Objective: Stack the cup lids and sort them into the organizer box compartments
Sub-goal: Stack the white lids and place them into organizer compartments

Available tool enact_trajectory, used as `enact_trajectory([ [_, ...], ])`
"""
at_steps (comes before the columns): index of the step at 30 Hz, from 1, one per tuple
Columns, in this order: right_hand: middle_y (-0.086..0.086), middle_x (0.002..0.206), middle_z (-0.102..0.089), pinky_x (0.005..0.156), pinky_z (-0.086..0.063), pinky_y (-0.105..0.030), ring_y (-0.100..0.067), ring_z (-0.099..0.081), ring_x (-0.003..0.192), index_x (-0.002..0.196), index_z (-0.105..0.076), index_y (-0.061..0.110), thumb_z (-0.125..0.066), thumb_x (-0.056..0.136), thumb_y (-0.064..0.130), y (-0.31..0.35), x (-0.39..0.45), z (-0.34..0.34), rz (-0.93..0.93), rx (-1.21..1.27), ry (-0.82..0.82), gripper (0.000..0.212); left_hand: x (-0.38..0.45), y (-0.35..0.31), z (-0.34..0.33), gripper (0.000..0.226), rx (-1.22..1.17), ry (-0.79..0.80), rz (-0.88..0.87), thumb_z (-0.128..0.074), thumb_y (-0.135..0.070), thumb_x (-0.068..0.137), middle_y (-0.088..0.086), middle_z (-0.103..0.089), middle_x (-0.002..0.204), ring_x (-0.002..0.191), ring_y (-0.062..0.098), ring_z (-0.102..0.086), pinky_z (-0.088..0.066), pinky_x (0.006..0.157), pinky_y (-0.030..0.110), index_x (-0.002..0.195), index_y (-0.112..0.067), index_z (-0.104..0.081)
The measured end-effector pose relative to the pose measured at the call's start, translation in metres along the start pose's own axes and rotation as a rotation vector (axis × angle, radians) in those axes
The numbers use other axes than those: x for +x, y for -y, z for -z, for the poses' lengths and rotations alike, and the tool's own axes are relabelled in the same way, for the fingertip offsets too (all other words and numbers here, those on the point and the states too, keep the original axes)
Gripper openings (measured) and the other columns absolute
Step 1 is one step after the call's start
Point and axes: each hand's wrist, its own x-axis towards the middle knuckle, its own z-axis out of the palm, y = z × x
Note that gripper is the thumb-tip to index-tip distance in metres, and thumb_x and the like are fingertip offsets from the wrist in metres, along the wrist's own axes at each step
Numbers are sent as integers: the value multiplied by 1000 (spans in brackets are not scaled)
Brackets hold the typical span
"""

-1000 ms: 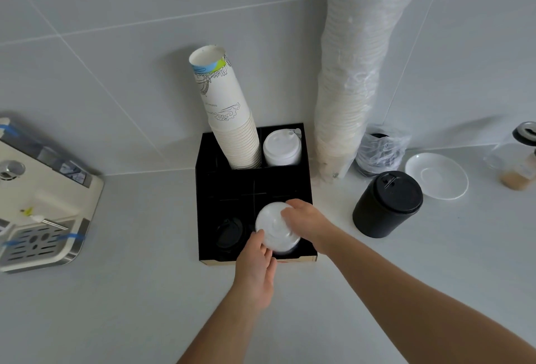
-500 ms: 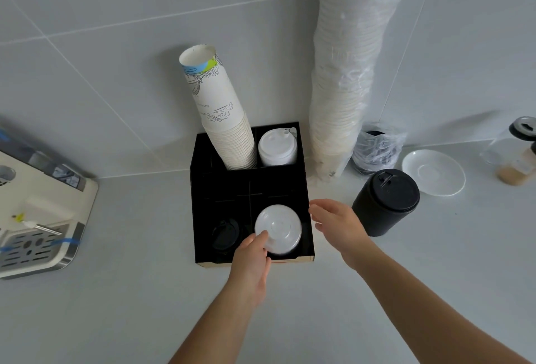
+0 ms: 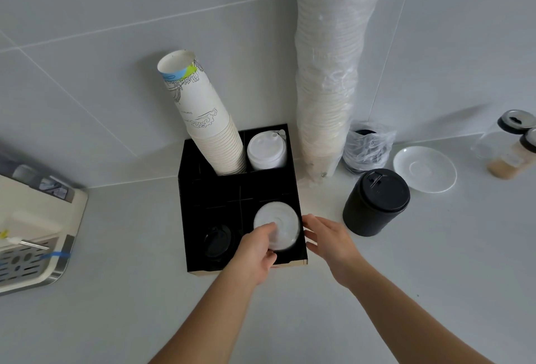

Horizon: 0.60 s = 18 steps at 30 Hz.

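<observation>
Head cam looking down at the black organizer box (image 3: 185, 189) on the pale desk (image 3: 130, 305), pushed up near the tiled wall. Left hand (image 3: 255, 253) has its fingers (image 3: 262, 231) curled round the near edge of the white lid stack (image 3: 280, 223) sitting in the front right compartment, so it's gripping that. Right hand (image 3: 329, 240) is just beside the box's right wall, fingers spread loose, holding nothing. Black lids (image 3: 216, 243) sit in the front left compartment, more white lids (image 3: 266, 151) at back right, next to the leaning paper cups (image 3: 208, 128). A stack of black lids (image 3: 375, 202) stands on the desk off to the right.
</observation>
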Motion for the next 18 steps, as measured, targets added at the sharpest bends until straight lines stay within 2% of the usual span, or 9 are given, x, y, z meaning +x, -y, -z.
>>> enact_trajectory([
  [4, 7, 102, -76, 87, -51, -26, -11, -68, 107, 94, -77, 21, -50, 100, 32, 0, -1, 1, -8, 39, 23, 30, 6, 2, -5, 45, -28, -5, -13, -62, -24, 91, 13, -58, 123, 122, 29, -54, -37, 109, 41, 130, -5, -51],
  [7, 13, 94, -76, 78, -50, -20, -4, -68, 97, 90, -75, 24, -47, 102, 30, 2, -2, 1, -10, 68, 40, 31, 7, 4, -7, 46, -31, -10, -31, -62, -25, 91, 13, -57, 130, 123, 28, -53, -36, 110, 41, 130, -5, -51],
  [15, 12, 88, -70, 69, -50, -18, -2, -66, 83, 85, -68, 22, -45, 104, 28, 5, -9, 7, -28, 88, 91, 31, 2, 5, -8, 49, -6, -24, -74, -64, -31, 88, 10, -55, 135, 127, 27, -50, -37, 106, 39, 130, -9, -51],
  [17, 9, 93, -70, 74, -51, -19, -3, -66, 85, 88, -68, 20, -46, 104, 29, 7, -15, 9, -26, 91, 87, 28, -2, 7, -4, 50, -3, -30, -96, -63, -32, 89, 8, -53, 136, 130, 25, -47, -36, 107, 37, 132, -9, -51],
  [18, 6, 103, -70, 81, -52, -22, -6, -65, 92, 96, -68, 18, -48, 103, 31, 7, -17, 11, -14, 91, 78, 25, -5, 8, -1, 51, -9, -31, -104, -62, -32, 90, 8, -52, 137, 131, 24, -46, -36, 109, 36, 134, -9, -50],
])
